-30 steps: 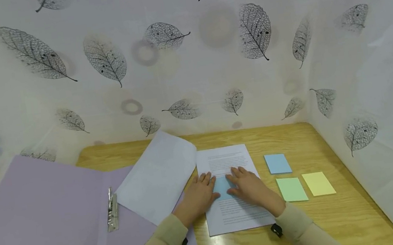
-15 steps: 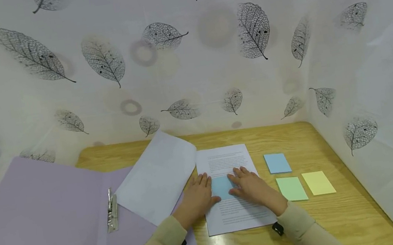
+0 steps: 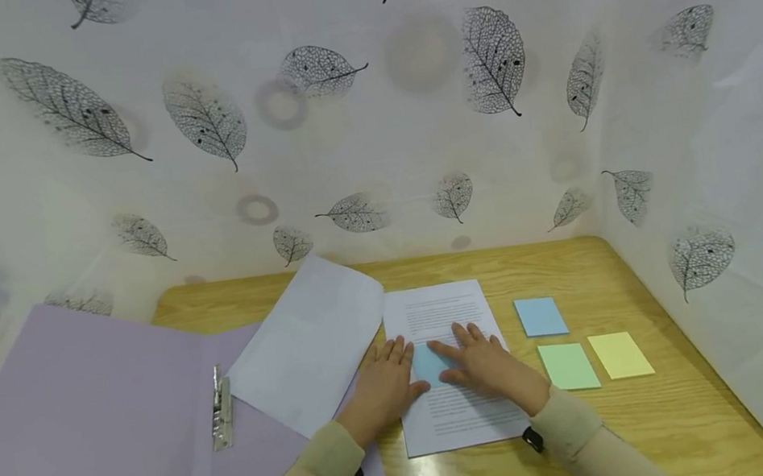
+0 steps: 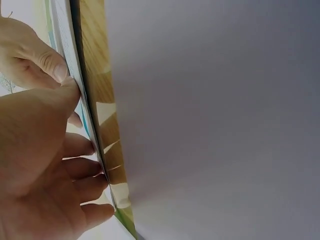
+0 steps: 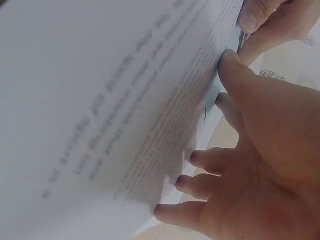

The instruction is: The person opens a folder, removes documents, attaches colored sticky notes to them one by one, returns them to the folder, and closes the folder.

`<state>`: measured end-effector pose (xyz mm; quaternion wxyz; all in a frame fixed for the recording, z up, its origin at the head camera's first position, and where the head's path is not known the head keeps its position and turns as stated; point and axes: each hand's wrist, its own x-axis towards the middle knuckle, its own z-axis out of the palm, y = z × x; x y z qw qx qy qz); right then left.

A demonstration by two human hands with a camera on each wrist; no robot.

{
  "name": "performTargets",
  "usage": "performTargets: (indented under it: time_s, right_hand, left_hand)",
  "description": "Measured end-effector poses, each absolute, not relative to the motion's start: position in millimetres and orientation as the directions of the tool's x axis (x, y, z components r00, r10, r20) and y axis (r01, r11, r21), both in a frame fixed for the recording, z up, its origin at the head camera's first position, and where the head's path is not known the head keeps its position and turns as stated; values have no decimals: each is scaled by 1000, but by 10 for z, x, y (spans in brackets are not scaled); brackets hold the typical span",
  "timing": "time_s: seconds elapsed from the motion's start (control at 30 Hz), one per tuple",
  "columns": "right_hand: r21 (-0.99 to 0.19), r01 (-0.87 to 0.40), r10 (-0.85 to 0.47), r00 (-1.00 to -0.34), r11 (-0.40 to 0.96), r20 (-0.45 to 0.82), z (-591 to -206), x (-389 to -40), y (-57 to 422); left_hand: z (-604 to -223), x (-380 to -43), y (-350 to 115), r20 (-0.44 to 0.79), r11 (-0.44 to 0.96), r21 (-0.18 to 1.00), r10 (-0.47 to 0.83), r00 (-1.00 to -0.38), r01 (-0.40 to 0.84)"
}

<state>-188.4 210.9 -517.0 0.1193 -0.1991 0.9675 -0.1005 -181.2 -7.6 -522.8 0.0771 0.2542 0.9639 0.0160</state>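
Note:
A blue sticky note (image 3: pixel 430 365) lies on a stack of printed paper (image 3: pixel 454 421) at the table's middle. My left hand (image 3: pixel 382 384) rests on the stack's left side, fingers extended beside the note's left edge. In the left wrist view the left hand (image 4: pixel 45 165) has its fingertips on the paper edge. My right hand (image 3: pixel 489 365) covers the note's right part, with its index finger stretched across the upper edge and its thumb on the lower part. The right wrist view shows the right hand (image 5: pixel 265 140) touching the printed sheet (image 5: pixel 125 125) with spread fingertips.
To the left lies an open purple folder (image 3: pixel 109 439) with a metal clip (image 3: pixel 221 411). A blank white sheet (image 3: pixel 312 345) leans over it. On the right are blue (image 3: pixel 541 316), green (image 3: pixel 569 366) and yellow (image 3: pixel 621 355) sticky pads on the wooden table (image 3: pixel 671 425).
My left hand has drawn back a little to the left from the note. The right index finger has stretched left along the note's upper part.

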Motion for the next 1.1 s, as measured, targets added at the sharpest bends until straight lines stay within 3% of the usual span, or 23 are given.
performTargets:
  time_s: [0.17,0.3,0.43,0.6,0.8,1.1]
  right_hand:
    - [-237,-355,-403,-893,904,-199,-5170,-1884,2096]
    - [-236,-351,-399,-894,906,-204,-5185,-1881,2092]
    - [-248,-351,-402,-893,903,-200,-5177,-1868,2094]
    - [-248,-354,-406,-891,902,-202,-5173,-1847,2108]
    - [-243,-357,-407,-890,902,-206,-5163,-1836,2112]
    - [-247,-356,-408,-888,901,-210,-5148,-1833,2110]
  left_hand:
    - [-5261,-1885,-187,-110,832,236,536,-837,501]
    - [-5208,-1998,-418,2,774,390,542,-841,500]
    - [-5103,-2139,-784,143,773,459,422,-895,438]
    - [-5033,-2298,-1368,167,873,399,232,-958,281]
    - [-5118,-2380,-1921,16,964,254,82,-997,83]
    - [-5265,-2364,-2082,-62,949,314,60,-996,38]
